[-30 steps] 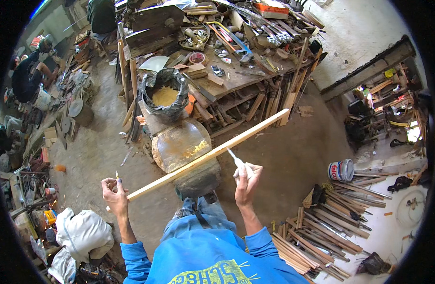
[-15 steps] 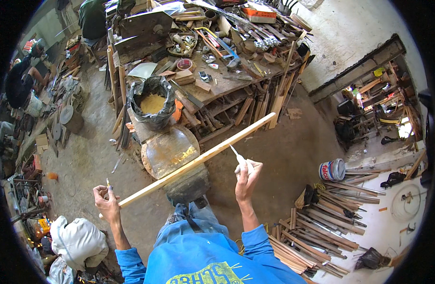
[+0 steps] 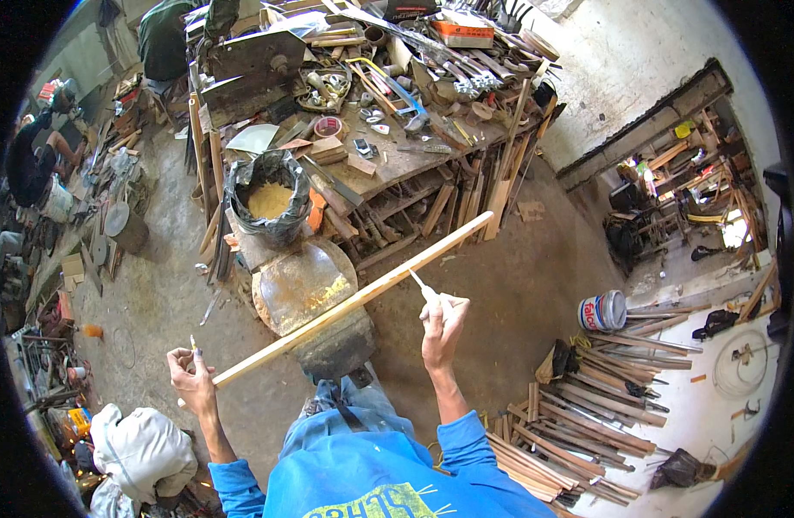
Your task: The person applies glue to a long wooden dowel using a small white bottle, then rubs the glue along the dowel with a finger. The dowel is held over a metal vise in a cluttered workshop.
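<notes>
one slat (image 3: 354, 302), long, thin, pale raw wood, straight, square-cut at the far end; it runs on a diagonal from low left to high right, held in the air above the floor and crossing over the anvil (image 3: 315, 298); near end sits in the left hand (image 3: 192, 380), far end reaches toward the bench (image 3: 397, 164); two hands in view, both the person's own; left hand clenched around the near end of the slat, a small pencil (image 3: 192, 344) sticking up from between its fingers; right hand (image 3: 442, 318) closed on one thin pale stick (image 3: 418, 281), tip pointing up-left and lying just beside the slat near its middle; whether the tip touches the wood, cannot tell; right hand itself is apart from the slat

counted around: one anvil, rounded rusty top with yellowish dust, directly under the slat; one bin (image 3: 267, 198) lined with a black bag, filled with yellow sawdust, just beyond the anvil; one bench, cluttered with tools and offcuts too many and too small to count; one white tub (image 3: 602, 311) lying on its side, right of the right hand; one heap of wood strips (image 3: 569, 423) on the floor at lower right, not countable; one white sack (image 3: 142, 449) at lower left near the left arm; one other person (image 3: 34, 155) far left, well apart; blue sleeves (image 3: 466, 440) on both forearms
</notes>
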`<state>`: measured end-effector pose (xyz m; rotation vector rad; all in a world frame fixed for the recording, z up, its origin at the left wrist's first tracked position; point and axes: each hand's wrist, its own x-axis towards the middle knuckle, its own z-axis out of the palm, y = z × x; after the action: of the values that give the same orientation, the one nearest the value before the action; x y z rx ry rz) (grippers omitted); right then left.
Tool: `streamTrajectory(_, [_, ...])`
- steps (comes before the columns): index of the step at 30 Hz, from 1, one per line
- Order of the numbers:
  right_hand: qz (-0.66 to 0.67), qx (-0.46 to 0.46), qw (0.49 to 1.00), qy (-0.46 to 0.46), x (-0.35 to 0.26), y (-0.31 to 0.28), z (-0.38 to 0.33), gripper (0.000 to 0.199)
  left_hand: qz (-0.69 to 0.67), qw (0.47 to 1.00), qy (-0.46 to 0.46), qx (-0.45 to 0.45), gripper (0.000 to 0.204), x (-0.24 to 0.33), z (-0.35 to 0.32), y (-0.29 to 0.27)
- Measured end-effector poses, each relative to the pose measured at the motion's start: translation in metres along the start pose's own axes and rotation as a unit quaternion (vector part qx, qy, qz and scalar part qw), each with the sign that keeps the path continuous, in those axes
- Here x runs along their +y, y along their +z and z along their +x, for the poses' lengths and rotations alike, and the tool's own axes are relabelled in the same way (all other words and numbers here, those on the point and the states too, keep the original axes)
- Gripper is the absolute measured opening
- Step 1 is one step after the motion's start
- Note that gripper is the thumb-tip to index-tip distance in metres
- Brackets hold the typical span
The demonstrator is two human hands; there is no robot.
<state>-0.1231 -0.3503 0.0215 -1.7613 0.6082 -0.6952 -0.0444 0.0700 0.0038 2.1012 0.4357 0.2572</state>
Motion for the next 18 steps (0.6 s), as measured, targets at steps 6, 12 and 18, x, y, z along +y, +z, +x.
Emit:
streamTrajectory(6, [0.017,0.054,0.998,-0.01,0.006,-0.003,0.017,0.025,0.0,1.0,0.0,0.002,0.015,0.001,-0.001,0.0])
streamTrajectory(12, [0.029,0.047,0.998,-0.003,0.006,-0.002,0.008,0.025,0.009,1.0,0.011,0.006,0.014,0.003,-0.002,0.0])
streamTrajectory(18, [0.057,0.02,0.997,0.04,-0.003,0.008,-0.013,0.023,-0.004,1.0,-0.002,0.002,0.015,0.004,-0.002,0.0])
